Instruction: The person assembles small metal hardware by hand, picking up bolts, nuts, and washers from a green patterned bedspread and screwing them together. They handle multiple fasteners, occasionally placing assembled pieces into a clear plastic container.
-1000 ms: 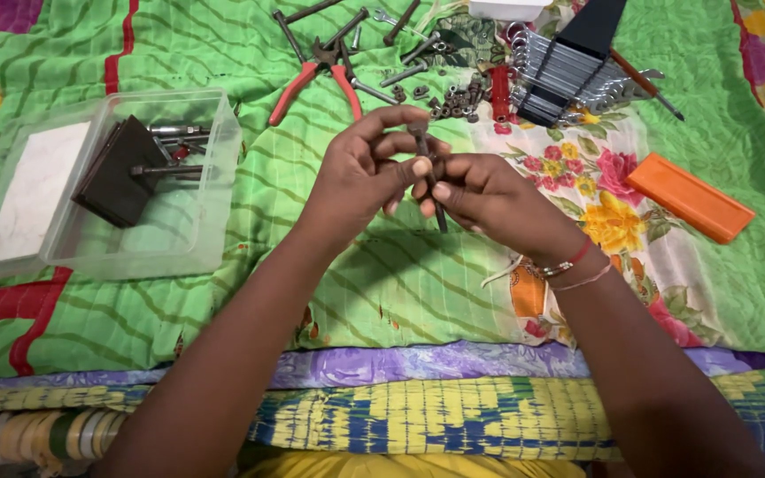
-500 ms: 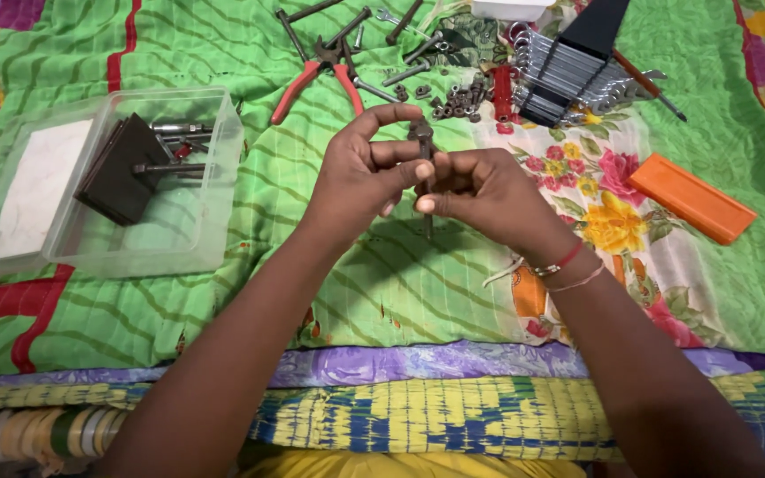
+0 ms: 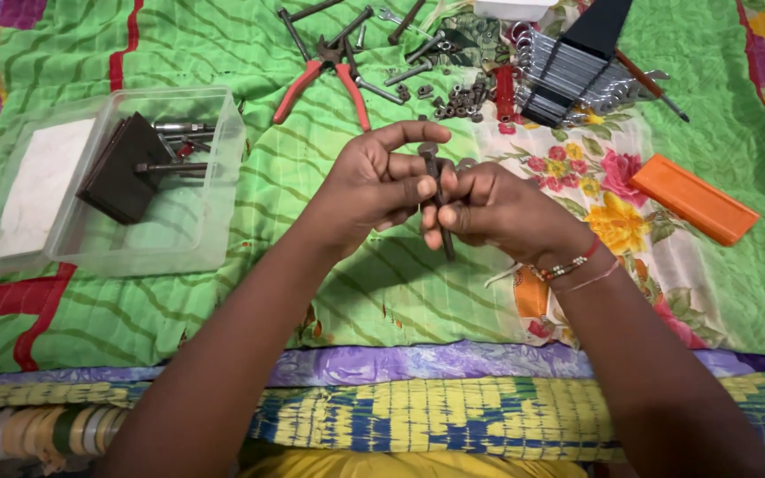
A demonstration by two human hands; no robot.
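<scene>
I have both hands meeting above the green striped bedspread (image 3: 223, 53), a little nearer to me than the red-handled pliers (image 3: 325, 75). My left hand (image 3: 374, 181) is closed round the upper part of a long dark bolt (image 3: 436, 199), thumb and curled fingers pinching it just under the head while the index finger arches over the top. My right hand (image 3: 498, 208) is closed too, its fingertips gripping the shank lower down; the threaded end sticks out below both hands, tilted slightly toward me. Whether a nut already sits on the shank I cannot tell, since the fingers cover that stretch.

To do this well, I judge one hand should stay the steady clamp and the other do the turning, with the bolt kept straight along its axis so any thread catches cleanly instead of crossing. Short twists with a fresh grip between them seem safer than one long roll. Working low over the bedspread matters: a dropped piece could vanish among the loose nuts (image 3: 458, 93) beyond the pliers. The clear plastic tub (image 3: 210, 190), left of the pliers, holds more bolts.
</scene>
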